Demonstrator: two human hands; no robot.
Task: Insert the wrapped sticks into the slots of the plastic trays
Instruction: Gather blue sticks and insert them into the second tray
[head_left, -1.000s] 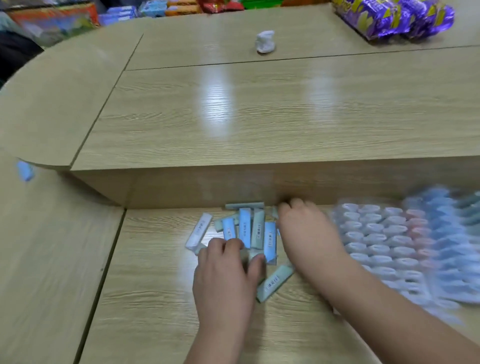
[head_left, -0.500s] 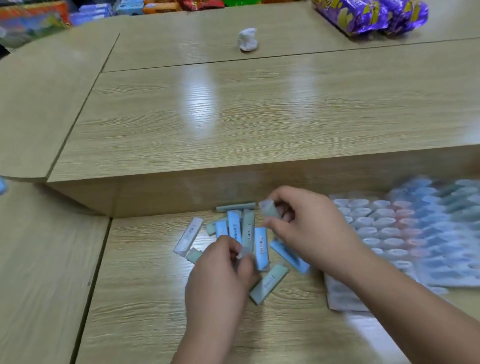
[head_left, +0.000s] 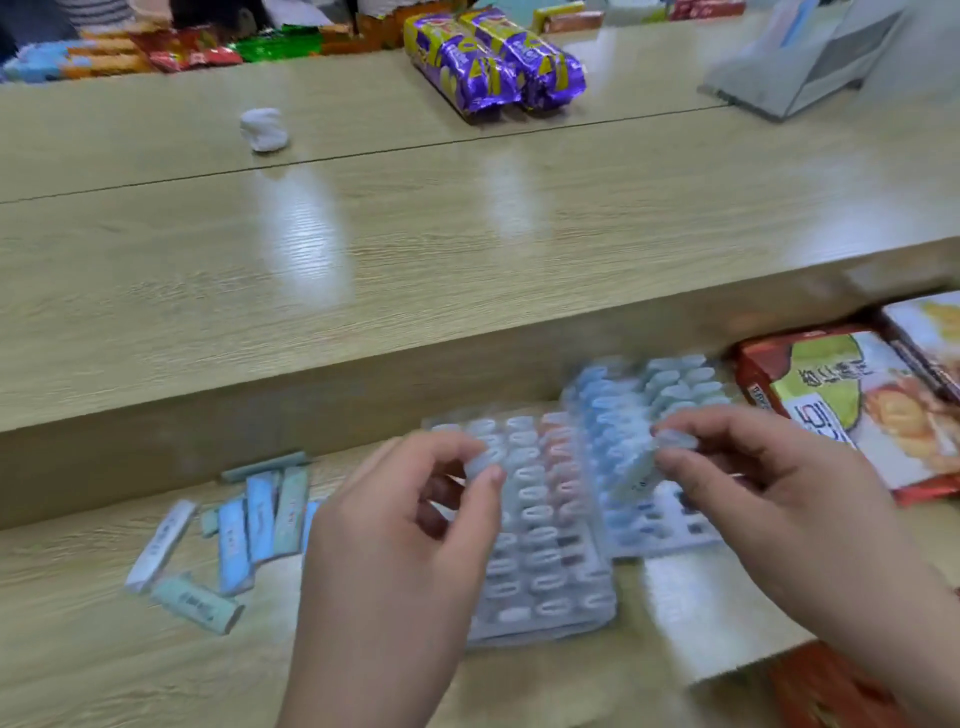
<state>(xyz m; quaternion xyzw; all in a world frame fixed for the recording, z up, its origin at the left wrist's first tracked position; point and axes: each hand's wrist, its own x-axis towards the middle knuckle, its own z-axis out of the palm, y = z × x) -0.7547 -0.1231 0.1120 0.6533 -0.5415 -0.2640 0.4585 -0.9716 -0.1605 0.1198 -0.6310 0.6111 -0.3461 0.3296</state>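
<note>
I could read almost nothing through the feed. The red box (head_left: 831, 384) at the right carried large white characters on a green patch and more white lettering lower down, but blur kept me from making any out. The purple packs (head_left: 493, 62) on the far table showed yellow marks and no legible word. The sticks (head_left: 234, 525) bore a line of small dark print, too fine to read. The back packets (head_left: 171, 52) were smears of colour.
</note>
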